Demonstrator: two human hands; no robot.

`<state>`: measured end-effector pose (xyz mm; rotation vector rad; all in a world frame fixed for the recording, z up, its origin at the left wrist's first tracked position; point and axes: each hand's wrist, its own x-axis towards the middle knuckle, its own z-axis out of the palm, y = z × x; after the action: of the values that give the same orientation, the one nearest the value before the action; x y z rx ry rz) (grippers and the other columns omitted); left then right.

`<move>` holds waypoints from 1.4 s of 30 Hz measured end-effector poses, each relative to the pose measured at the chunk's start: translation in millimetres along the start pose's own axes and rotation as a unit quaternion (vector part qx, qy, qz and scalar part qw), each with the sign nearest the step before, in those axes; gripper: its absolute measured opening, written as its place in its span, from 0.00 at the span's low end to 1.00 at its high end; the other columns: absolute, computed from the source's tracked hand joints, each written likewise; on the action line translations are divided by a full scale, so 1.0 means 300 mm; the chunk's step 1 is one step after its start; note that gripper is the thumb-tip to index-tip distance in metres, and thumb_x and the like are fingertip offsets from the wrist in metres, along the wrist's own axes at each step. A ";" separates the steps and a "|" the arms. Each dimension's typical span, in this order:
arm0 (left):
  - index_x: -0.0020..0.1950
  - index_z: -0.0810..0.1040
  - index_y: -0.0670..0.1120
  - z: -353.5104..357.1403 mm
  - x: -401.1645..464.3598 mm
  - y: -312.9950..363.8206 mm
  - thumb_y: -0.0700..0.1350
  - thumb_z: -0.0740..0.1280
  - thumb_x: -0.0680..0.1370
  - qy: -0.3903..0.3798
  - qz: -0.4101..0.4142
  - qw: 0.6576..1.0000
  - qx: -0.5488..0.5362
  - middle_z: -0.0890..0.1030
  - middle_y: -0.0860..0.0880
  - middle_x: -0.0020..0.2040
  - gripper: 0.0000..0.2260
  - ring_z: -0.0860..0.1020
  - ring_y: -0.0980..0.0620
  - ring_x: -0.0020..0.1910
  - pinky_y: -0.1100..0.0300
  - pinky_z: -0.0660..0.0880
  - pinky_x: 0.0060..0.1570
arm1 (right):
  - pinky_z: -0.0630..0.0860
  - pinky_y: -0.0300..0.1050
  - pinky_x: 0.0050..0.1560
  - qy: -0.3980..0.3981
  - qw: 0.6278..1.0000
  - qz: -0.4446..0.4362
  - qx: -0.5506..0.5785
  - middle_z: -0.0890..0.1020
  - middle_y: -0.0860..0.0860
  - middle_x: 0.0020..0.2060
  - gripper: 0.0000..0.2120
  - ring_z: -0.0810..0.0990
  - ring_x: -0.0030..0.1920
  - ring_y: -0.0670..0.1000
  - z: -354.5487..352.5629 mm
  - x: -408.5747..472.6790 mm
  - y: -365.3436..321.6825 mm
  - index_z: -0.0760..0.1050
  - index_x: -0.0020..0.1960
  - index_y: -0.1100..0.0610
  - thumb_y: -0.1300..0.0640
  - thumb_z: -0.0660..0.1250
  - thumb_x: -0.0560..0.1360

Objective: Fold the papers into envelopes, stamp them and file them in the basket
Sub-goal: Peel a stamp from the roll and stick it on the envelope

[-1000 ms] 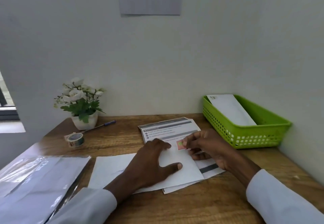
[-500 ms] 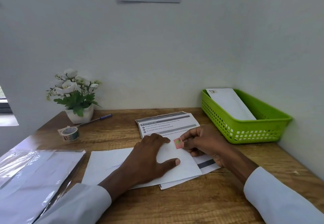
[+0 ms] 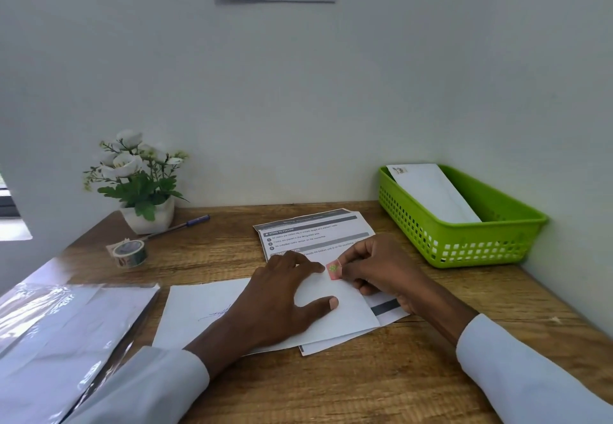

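Left hand (image 3: 282,294): lying flat, fingers spread, pressing the envelope (image 3: 345,310) onto the bench (image 3: 381,383).
Right hand (image 3: 381,267): pinching a pink stamp (image 3: 333,270) at the envelope's top corner.
Basket (image 3: 464,241): sitting right, holding one envelope.

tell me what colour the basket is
Bright green basket, seen clearly in the head view.
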<state>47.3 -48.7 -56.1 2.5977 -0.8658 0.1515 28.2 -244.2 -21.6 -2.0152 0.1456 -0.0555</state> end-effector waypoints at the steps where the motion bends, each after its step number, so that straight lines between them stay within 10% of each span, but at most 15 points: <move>1: 0.70 0.68 0.60 -0.001 0.000 0.001 0.74 0.53 0.69 -0.002 0.000 1.000 0.003 0.67 0.59 0.68 0.33 0.64 0.58 0.68 0.56 0.64 0.68 | 0.76 0.39 0.29 0.005 1.000 -0.005 -0.011 0.82 0.50 0.27 0.04 0.76 0.26 0.45 0.003 0.002 0.003 0.84 0.41 0.59 0.62 0.78 0.67; 19: 0.73 0.63 0.61 -0.008 0.000 0.009 0.68 0.55 0.76 -0.033 0.010 0.999 0.026 0.62 0.64 0.75 0.27 0.57 0.60 0.73 0.55 0.57 0.71 | 0.72 0.41 0.28 0.037 0.991 -0.040 -0.121 0.84 0.51 0.40 0.22 0.77 0.28 0.48 0.007 0.015 0.009 0.79 0.56 0.52 0.53 0.81 0.64; 25: 0.77 0.56 0.60 -0.008 -0.004 0.011 0.67 0.51 0.77 -0.052 0.013 0.997 0.049 0.57 0.62 0.77 0.29 0.54 0.56 0.75 0.51 0.56 0.73 | 0.68 0.38 0.32 0.023 0.972 -0.099 -0.213 0.83 0.49 0.43 0.14 0.74 0.31 0.43 0.001 0.000 -0.006 0.83 0.54 0.46 0.50 0.77 0.68; 35: 0.78 0.51 0.60 -0.003 -0.004 0.015 0.71 0.39 0.72 -0.077 0.015 0.992 0.102 0.53 0.59 0.78 0.36 0.50 0.54 0.75 0.50 0.53 0.72 | 0.75 0.43 0.51 -0.004 0.961 -0.112 -0.254 0.79 0.44 0.33 0.18 0.82 0.49 0.47 -0.002 0.005 0.000 0.79 0.61 0.42 0.46 0.73 0.72; 42: 0.79 0.48 0.59 -0.004 0.002 0.013 0.69 0.43 0.74 -0.098 -0.001 0.989 0.113 0.48 0.58 0.79 0.34 0.46 0.53 0.77 0.50 0.49 0.73 | 0.70 0.39 0.46 -0.032 0.952 -0.095 -0.288 0.83 0.46 0.58 0.16 0.80 0.53 0.46 -0.007 0.007 -0.009 0.81 0.60 0.45 0.44 0.71 0.73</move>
<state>45.6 -51.5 -53.4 2.8620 -0.9618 -0.0089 30.1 -245.2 -18.5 -2.6077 -0.0863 -0.0764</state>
